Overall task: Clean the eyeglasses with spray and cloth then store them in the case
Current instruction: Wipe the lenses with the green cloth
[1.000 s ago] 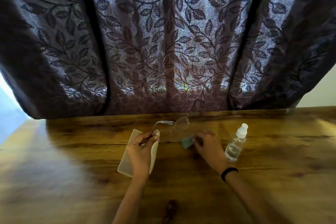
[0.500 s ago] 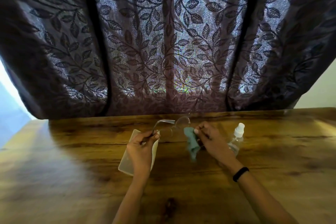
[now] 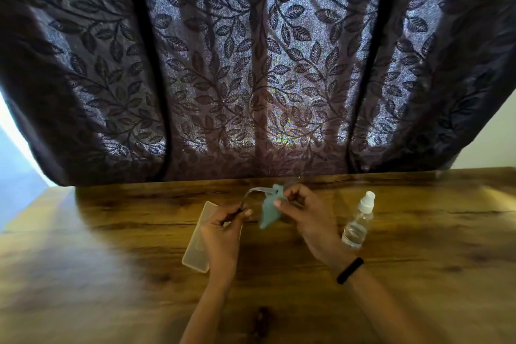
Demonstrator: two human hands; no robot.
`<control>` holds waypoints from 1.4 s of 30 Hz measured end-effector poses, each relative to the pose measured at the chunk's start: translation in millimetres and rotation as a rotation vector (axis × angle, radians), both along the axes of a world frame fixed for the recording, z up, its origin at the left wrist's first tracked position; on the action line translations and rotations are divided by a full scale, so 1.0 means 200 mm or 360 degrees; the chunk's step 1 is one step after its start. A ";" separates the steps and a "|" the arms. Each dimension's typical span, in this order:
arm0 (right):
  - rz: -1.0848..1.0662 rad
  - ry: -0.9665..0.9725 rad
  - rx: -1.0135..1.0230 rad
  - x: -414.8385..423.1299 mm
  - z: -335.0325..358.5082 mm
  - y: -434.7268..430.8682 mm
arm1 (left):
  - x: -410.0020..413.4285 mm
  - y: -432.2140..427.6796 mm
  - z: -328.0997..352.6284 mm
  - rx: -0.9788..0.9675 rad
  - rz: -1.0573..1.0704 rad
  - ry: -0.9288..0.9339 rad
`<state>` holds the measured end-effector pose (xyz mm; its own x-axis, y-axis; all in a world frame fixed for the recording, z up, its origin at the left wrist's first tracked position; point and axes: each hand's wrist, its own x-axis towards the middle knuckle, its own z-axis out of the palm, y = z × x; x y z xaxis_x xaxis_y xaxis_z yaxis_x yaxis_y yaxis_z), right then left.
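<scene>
- Teal cloth (image 3: 268,211) pinched in right hand (image 3: 308,220), pressed on eyeglasses (image 3: 258,191) above table (image 3: 111,260).
- Left hand (image 3: 223,234) grips a temple arm.
- Translucent case (image 3: 199,237) flat under left hand, contents unclear.
- Spray bottle (image 3: 358,220) upright just right, clear liquid low inside.

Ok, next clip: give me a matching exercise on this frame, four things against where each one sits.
Things:
1. cloth
2. glasses
3. case
4. bottle

Places:
A. standing on the table, beyond the right wrist
B. lying flat on the table, partly under the left hand
C. pinched in the right hand, hanging down
D. held by one temple in the left hand, above the table

Pairs: 1-C, 2-D, 3-B, 4-A

The left hand grips the glasses; the right hand presses the cloth to them over the table.
</scene>
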<state>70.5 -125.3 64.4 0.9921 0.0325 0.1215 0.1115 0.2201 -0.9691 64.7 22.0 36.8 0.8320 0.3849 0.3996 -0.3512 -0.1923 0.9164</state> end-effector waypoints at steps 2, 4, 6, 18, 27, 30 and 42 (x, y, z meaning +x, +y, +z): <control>-0.0241 -0.0275 -0.0605 -0.01 -0.01 0.02 | -0.01 -0.01 0.00 -0.0026 -0.0009 0.0003; -0.0422 -0.0581 -0.1079 -0.03 -0.02 0.04 | -0.01 -0.01 0.00 -0.0052 -0.0024 0.0027; -0.0490 -0.0759 -0.1373 -0.05 -0.03 0.05 | -0.02 -0.01 0.00 -0.0075 -0.0031 0.0036; -0.0415 -0.0732 -0.1911 -0.10 -0.05 0.11 | -0.02 -0.03 -0.02 -0.0140 -0.0047 0.0143; -0.0319 -0.0470 -0.1443 -0.12 -0.04 0.14 | -0.02 -0.03 -0.02 -0.0221 -0.0056 0.0239; -0.0255 -0.0509 -0.1267 -0.12 -0.03 0.16 | -0.02 -0.04 0.00 -0.0304 -0.0090 0.0243; -0.0282 -0.0692 -0.1741 -0.11 -0.03 0.06 | -0.01 0.00 0.03 -0.0258 -0.0062 0.0105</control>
<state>49.0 -113.6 58.3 0.8756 0.1951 0.4419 0.4229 -0.7518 -0.5060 62.8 21.0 43.1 0.8697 0.4070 0.2792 -0.2938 -0.0278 0.9555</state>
